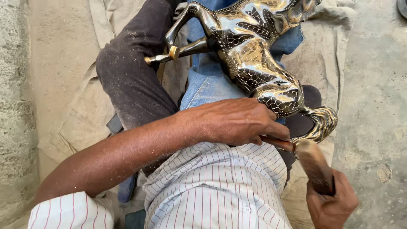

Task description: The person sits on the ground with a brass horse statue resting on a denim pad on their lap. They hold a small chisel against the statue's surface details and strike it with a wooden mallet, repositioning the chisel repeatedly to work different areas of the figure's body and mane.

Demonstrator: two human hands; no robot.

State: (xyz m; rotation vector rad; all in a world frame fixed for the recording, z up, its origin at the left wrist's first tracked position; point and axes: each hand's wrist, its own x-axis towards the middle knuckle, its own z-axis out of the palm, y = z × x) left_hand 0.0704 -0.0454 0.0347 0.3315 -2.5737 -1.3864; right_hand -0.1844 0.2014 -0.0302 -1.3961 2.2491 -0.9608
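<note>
A metal horse figurine [250,55] lies across the seated person's lap, legs pointing left, tail at lower right. The left hand [237,121] rests just before its hindquarters, gripping a thin tool [277,143]. The right hand [333,203], lower right, holds a mallet [316,163] beside the tail. A cloth [63,85] covers the floor [375,106] beneath.

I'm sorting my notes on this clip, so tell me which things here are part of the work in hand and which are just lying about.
In use:
left hand gripping a thin tool
right hand holding a wooden mallet
brass horse on the lap

Just there:
denim cloth under the horse
beige sheet
concrete floor
</note>
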